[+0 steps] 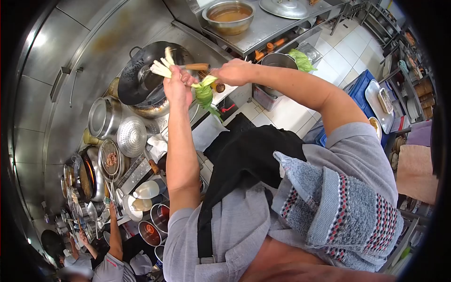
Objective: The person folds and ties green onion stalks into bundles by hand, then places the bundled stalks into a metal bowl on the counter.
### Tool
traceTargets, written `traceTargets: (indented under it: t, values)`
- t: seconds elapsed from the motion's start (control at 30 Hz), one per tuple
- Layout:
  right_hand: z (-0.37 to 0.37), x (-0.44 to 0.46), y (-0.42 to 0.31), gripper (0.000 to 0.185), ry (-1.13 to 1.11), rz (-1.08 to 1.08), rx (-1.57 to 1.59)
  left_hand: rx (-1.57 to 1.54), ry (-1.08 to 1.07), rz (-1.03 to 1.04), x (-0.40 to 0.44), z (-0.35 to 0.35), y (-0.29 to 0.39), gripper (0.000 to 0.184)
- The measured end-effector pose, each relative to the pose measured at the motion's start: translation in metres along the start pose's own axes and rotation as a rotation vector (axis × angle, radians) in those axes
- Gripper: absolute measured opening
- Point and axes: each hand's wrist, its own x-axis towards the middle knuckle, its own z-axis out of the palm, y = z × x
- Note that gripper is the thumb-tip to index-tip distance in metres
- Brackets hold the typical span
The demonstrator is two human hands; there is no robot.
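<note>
Green veg is hanging by the wok, left hand gripping its pale stalks, right hand pinching a leafy strand, so they're probably twisting it, next move likely needing a firm left grip.

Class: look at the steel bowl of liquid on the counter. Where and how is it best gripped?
Probably grip the steel bowl at opposite points of its rim, coming in from both sides: it is wide, round and open-topped, standing upright with brownish liquid inside, so balanced support should keep it level.
</note>
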Motion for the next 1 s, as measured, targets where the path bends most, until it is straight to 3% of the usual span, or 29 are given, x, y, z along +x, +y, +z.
traceTargets:
  t: [0.2, 0.3, 0.33, 0.4, 0.43, 0.47, 0.53, 0.57, 0.63, 0.7, 0.8, 0.87, 1.0]
  values:
    - [-0.047, 0.003, 0.021, 0.032, 0.06, -0.075, -0.222, 0.054, -0.106, 0.005, 0.008, 0.004, 0.022, 0.032]
    - [-0.046, 0.024, 0.045, 0.029, 0.19, 0.113, -0.212, 0.05, -0.245, 0.057, 0.013, 0.033, 0.009, 0.034]
    - [-0.041, 0.028, 0.051, 0.029, 0.26, 0.22, -0.155, 0.148, -0.146, 0.062, 0.013, 0.049, -0.008, 0.034]
    - [-0.03, 0.034, 0.053, 0.029, 0.23, 0.371, -0.102, 0.804, -0.184, 0.245, -0.01, 0.093, -0.014, 0.037]
    - [-0.007, 0.041, 0.066, 0.027, 0.264, 0.375, -0.02, 0.942, -0.207, 0.286, -0.025, 0.11, -0.014, 0.042]
    - [0.019, 0.046, 0.084, 0.026, 0.315, 0.358, 0.078, 0.856, -0.273, 0.278, -0.023, 0.112, -0.026, 0.045]
    - [0.076, 0.06, 0.135, 0.023, 0.465, 0.263, 0.324, 0.967, -0.31, 0.133, -0.033, 0.125, -0.018, 0.043]
    - [0.099, 0.061, 0.153, 0.022, 0.544, 0.21, 0.436, 0.982, -0.349, 0.202, -0.036, 0.127, -0.022, 0.042]
    - [0.067, 0.03, 0.131, 0.049, 0.248, 0.445, 0.172, 0.901, -0.386, 0.359, -0.031, 0.125, -0.04, 0.043]
    - [0.106, 0.043, 0.17, 0.042, 0.414, 0.364, 0.171, 0.851, -0.358, 0.279, -0.031, 0.122, -0.042, 0.043]
    - [0.066, 0.009, 0.119, 0.027, 0.421, 0.352, -0.078, 0.72, -0.257, 0.184, -0.028, 0.114, -0.051, 0.043]
    - [0.048, 0.004, 0.103, 0.025, 0.274, 0.507, -0.043, 0.447, -0.162, 0.013, -0.022, 0.106, -0.048, 0.04]
    - [0.002, -0.002, 0.075, 0.031, 0.2, 0.501, -0.063, 0.32, -0.019, 0.055, 0.008, 0.075, -0.013, 0.034]
